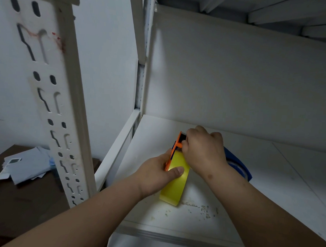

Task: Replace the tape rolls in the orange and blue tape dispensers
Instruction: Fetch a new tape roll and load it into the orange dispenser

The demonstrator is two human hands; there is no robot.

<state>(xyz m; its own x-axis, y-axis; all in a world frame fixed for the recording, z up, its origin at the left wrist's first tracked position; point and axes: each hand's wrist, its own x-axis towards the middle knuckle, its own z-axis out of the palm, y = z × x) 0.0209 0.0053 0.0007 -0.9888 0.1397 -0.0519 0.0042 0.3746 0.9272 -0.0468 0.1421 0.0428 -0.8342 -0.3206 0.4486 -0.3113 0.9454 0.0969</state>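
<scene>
On the white shelf (230,190) the left hand (157,175) grips the yellow tape roll (174,186) seated in the orange dispenser (176,147) while the right hand (204,147) pinches at its head, so orange looks nearly loaded, with the blue dispenser (239,164) behind apparently untouched.

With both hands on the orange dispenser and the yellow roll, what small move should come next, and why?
Probably draw the tape's free end forward toward the front of the orange dispenser. The left hand already steadies the yellow roll with its thumb across it, and the right hand pinches at the dispenser's front end. The blue dispenser lies untouched behind on the shelf, so it can wait.
</scene>
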